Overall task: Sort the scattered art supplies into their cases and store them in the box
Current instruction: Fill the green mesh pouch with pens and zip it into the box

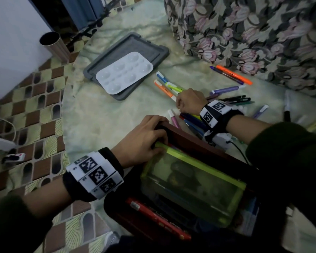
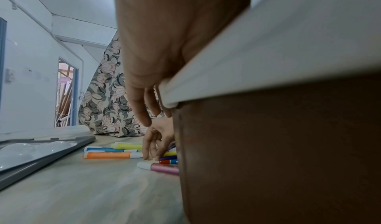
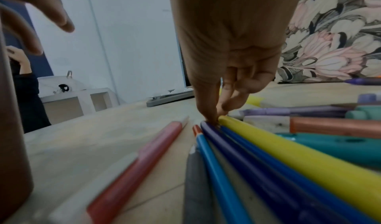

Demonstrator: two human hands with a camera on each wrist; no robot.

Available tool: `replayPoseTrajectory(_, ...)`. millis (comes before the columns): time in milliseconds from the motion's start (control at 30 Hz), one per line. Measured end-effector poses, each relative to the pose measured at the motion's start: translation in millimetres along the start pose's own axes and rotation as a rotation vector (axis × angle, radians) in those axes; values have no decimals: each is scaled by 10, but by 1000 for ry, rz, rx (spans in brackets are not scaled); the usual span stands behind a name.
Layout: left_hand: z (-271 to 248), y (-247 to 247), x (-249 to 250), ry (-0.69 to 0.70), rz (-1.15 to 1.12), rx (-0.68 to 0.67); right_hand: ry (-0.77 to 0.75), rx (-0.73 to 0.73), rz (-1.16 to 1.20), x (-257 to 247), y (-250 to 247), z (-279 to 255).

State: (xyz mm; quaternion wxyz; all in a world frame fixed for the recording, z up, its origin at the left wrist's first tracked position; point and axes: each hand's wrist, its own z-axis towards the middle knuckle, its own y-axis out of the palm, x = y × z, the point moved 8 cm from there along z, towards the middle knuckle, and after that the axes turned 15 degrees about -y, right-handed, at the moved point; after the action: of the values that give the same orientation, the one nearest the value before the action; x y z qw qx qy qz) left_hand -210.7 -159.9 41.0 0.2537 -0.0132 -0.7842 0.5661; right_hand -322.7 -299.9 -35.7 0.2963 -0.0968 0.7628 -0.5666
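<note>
Right wrist view shows the right hand (image 3: 224,64) with its fingers (image 3: 208,112) bunched down on the far tips of a fan of pens (image 3: 257,154) lying flat on the bench (image 3: 103,138), just beside the box (image 1: 190,136); whether they actually pinch one, I cannot tell. The pens' long axes run from those tips back under the wrist. Gathering several at once could let one slip and roll off. The left hand (image 1: 144,136) rests curled on the box rim, touching the green case (image 1: 193,183) inside.
</note>
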Motion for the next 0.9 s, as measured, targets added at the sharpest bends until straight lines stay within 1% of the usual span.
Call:
replayPoseTrajectory(100,3,-23,40,21,32,2,-39,16,86,-39,-76,-57)
replayPoseTrajectory(200,-2,-35,73,35,160,3,-111,106,238,-96,-387,-204)
replayPoseTrajectory(267,-24,-63,121,43,260,17,-125,168,327,-72,-650,-381)
replayPoseTrajectory(333,-63,-86,226,97,382,58,-87,266,417,5,-920,-630)
replayPoseTrajectory(400,-97,-108,341,165,495,125,-44,399,536,82,-1170,-939)
replayPoseTrajectory(467,-127,-123,406,210,545,148,-10,529,669,127,-1357,-1284)
replayPoseTrajectory(533,-142,-143,428,233,557,112,19,633,752,139,-1474,-1638)
replayPoseTrajectory(567,-144,-144,437,235,549,67,35,676,769,132,-1508,-1806)
replayPoseTrajectory(633,-149,-139,496,260,490,-6,57,738,781,91,-1533,-2105)
replayPoseTrajectory(700,-160,-107,581,311,435,-48,76,788,781,23,-1523,-2351)
replayPoseTrajectory(733,-156,-95,632,320,437,-61,84,812,772,-7,-1517,-2458)
replayPoseTrajectory(800,-148,-81,840,397,437,-50,99,862,769,-58,-1502,-2638)
replayPoseTrajectory(833,-141,-41,966,438,422,-82,108,893,775,-77,-1485,-2718)
replayPoseTrajectory(867,-125,25,1079,456,396,-145,116,925,783,-92,-1464,-2792)
replayPoseTrajectory(900,-104,99,1178,448,374,-217,120,953,786,-113,-1439,-2856)
